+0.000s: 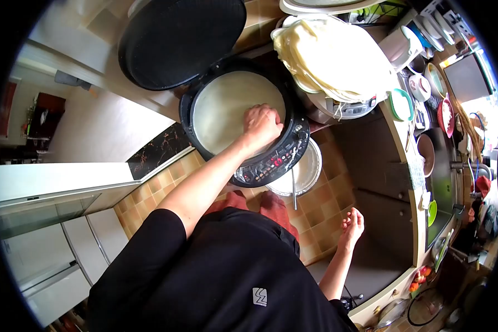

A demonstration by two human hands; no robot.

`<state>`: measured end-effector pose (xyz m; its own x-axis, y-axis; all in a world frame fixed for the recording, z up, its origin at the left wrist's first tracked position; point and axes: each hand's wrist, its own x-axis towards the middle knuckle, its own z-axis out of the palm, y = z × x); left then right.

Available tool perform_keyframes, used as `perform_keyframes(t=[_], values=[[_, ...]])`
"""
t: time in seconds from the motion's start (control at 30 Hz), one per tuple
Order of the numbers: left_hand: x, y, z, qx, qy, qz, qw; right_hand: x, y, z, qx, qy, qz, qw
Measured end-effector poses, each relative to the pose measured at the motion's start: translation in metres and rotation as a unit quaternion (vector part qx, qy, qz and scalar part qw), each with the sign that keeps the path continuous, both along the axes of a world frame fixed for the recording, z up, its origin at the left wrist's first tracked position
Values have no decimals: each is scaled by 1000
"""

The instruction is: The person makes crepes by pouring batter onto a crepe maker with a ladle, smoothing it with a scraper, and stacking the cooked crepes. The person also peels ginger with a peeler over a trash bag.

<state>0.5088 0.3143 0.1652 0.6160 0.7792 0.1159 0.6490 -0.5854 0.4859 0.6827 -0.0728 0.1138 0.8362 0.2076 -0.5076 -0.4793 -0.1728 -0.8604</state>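
cream crepe [221, 110] beneath curled left fingers [264, 113]

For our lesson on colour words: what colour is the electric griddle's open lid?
The open lid is black, best seen in the head view.

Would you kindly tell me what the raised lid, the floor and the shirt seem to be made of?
Lid: probably coated metal, judging by its dull, dark face, though plastic is possible.
Floor: likely ceramic tile with a slight sheen, given the grid of joints.
Shirt: matte black cloth, from its soft folds; the fibre isn't clear.
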Motion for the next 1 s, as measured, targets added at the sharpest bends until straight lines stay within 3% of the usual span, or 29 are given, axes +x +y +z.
perform_keyframes(t=[0.33,0.53,0.6,0.7,0.87,0.9,0.97,1.0], values=[[4,1,-4,48,32,-42,997,6,17,1,-10,12,2,1000],[-9,11,13,40,-19,10,999,8,40,16,-2,-3,21,1000],[-21,20,19,-41,-17,35,998,8,49,25,-8,-14,28,999],[-43,33,19,-248,-85,84,961,7,69,31,-26,-120,128,984],[-62,36,19,-410,-201,123,881,-51,183,87,103,-219,323,915],[-63,36,18,-416,-214,132,874,-67,207,110,24,-269,409,872],[-67,35,17,-425,-240,150,860,-102,252,118,-3,-485,465,740],[-69,35,20,-434,-252,147,853,-120,271,116,-65,-528,471,704]])
